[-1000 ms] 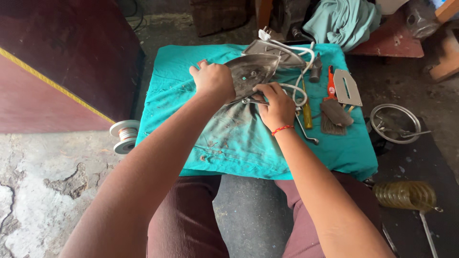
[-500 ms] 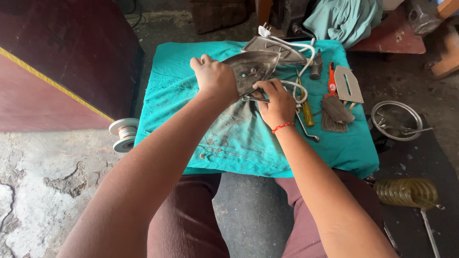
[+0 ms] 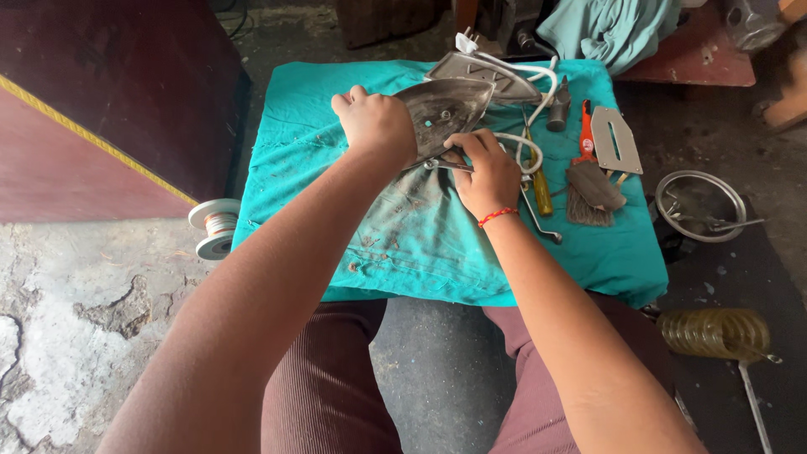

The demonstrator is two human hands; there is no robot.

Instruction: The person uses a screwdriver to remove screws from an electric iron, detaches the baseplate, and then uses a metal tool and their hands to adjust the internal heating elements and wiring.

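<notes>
My left hand [image 3: 377, 124] grips the near edge of a pointed metal iron soleplate [image 3: 444, 109], tilted up off the teal cloth [image 3: 353, 219] on the low table. My right hand [image 3: 487, 172] is closed on a thin metal tool [image 3: 444, 164] whose tip rests under the plate's lower edge. A red thread band circles my right wrist. A white cord [image 3: 525, 143] loops just behind my right hand.
A second metal plate [image 3: 479, 71] lies at the back. A yellow-handled screwdriver [image 3: 540, 189], a brush [image 3: 593, 192], an orange-handled tool [image 3: 586, 130] and a slotted metal piece [image 3: 615, 139] lie right. A steel bowl [image 3: 699, 204], wire spool [image 3: 214, 227] and coiled spring [image 3: 714, 332] sit on the floor.
Both hands stay on the soleplate and tool. The plate has tipped slightly and my right hand has shifted a little along its lower edge.
</notes>
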